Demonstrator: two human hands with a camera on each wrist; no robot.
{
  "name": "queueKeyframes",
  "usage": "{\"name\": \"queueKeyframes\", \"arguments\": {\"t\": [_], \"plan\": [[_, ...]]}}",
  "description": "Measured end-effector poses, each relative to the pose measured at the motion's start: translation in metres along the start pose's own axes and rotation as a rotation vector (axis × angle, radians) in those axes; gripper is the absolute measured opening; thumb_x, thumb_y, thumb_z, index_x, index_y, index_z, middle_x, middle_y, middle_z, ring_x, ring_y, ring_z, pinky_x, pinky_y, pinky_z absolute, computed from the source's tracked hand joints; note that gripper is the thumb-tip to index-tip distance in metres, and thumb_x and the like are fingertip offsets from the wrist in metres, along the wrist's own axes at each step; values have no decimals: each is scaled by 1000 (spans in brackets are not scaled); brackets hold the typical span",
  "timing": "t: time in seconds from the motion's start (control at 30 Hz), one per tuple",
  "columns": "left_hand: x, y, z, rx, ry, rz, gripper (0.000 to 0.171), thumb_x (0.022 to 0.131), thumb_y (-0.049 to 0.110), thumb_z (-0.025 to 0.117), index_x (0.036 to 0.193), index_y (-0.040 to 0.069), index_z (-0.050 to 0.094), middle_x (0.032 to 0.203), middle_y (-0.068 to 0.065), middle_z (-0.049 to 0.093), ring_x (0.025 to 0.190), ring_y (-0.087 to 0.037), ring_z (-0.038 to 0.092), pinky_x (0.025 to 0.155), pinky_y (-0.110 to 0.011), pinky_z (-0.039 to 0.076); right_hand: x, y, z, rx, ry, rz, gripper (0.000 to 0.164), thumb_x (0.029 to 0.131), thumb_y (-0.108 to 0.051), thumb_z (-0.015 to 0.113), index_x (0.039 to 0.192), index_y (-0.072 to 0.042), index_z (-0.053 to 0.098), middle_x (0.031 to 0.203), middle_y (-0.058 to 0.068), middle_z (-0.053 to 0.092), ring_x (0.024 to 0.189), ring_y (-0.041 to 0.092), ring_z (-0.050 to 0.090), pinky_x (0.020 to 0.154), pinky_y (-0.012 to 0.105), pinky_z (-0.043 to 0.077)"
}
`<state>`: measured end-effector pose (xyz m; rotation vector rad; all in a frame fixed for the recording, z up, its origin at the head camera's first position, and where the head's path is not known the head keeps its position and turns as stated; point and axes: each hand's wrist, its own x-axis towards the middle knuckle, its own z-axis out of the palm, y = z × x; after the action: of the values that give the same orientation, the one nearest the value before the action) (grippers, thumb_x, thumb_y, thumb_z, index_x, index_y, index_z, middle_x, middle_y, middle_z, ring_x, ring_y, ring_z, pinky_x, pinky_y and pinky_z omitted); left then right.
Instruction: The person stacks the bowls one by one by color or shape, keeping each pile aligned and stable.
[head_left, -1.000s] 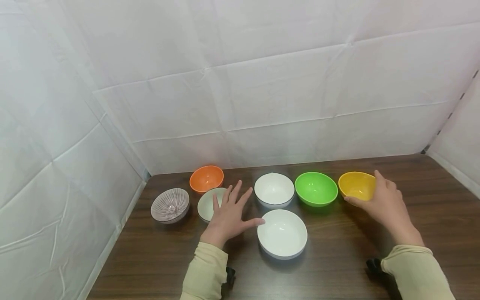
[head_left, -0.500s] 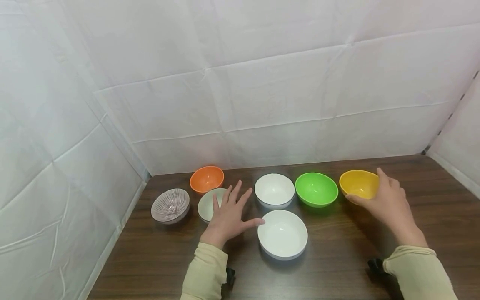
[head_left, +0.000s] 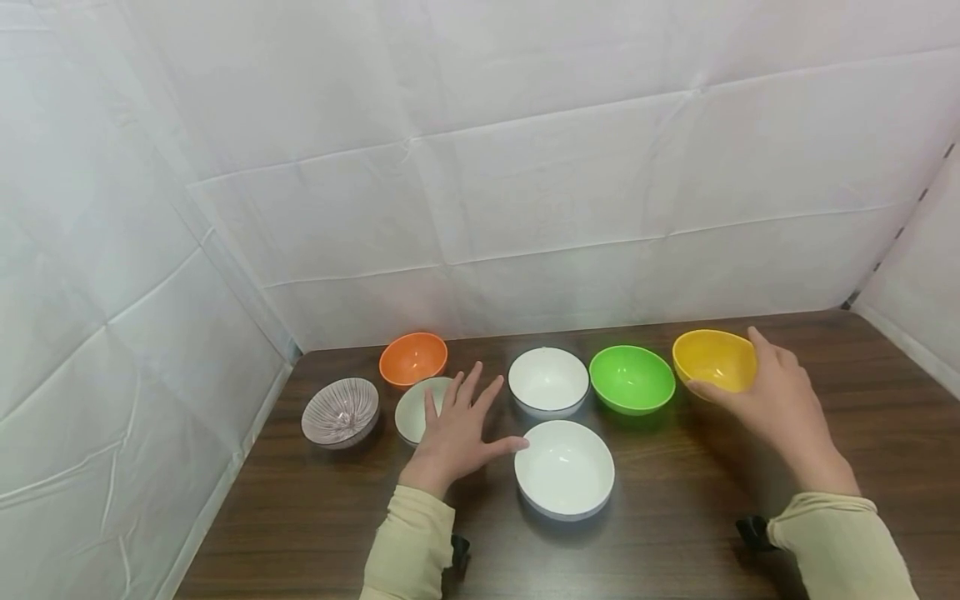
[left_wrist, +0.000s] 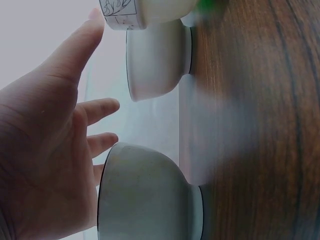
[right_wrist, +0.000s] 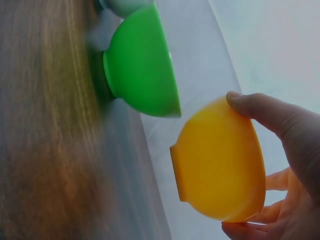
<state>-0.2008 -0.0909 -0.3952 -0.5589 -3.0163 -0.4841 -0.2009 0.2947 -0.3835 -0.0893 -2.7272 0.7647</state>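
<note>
My right hand (head_left: pixel 780 404) grips a yellow bowl (head_left: pixel 714 360) by its rim, thumb on the near side and fingers on the far side. In the right wrist view the yellow bowl (right_wrist: pixel 220 165) is tilted and its foot hangs off the table. Just left of it stands a green bowl (head_left: pixel 632 380). My left hand (head_left: pixel 459 433) hovers with fingers spread over a pale grey-green bowl (head_left: pixel 411 414), partly hiding it. Its thumb reaches to the rim of a white bowl (head_left: pixel 565 471); whether they touch I cannot tell.
Behind the near white bowl stands a dark-rimmed white bowl (head_left: pixel 548 380). An orange bowl (head_left: pixel 413 358) and a striped bowl (head_left: pixel 341 412) are at the left. All rest on a dark wooden table (head_left: pixel 660 533), with white cloth walls (head_left: pixel 480 208) behind and beside it.
The yellow bowl has risen off the table in my right hand, shifting first slightly right, then back left. My left hand and the other bowls have stayed in place.
</note>
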Motion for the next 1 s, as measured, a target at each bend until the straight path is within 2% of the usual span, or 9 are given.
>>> {"name": "queueKeyframes", "arguments": {"t": [0.43, 1.0], "plan": [[-1, 0, -2, -1, 9, 5, 95, 75, 72, 57, 151, 23, 30, 161, -10, 15, 143, -38, 14, 110, -74, 6, -3, -20, -11, 20, 8, -43, 115, 73, -61, 70, 151, 3, 13, 135, 46, 31, 113, 62, 32, 83, 78, 35], [0, 0, 1, -13, -5, 8, 94, 76, 72, 57, 151, 23, 30, 161, -10, 15, 143, -38, 13, 110, -73, 3, -10, -47, -16, 51, -13, -115, 117, 72, -58, 73, 151, 4, 12, 135, 45, 34, 111, 57, 37, 81, 75, 39]]}}
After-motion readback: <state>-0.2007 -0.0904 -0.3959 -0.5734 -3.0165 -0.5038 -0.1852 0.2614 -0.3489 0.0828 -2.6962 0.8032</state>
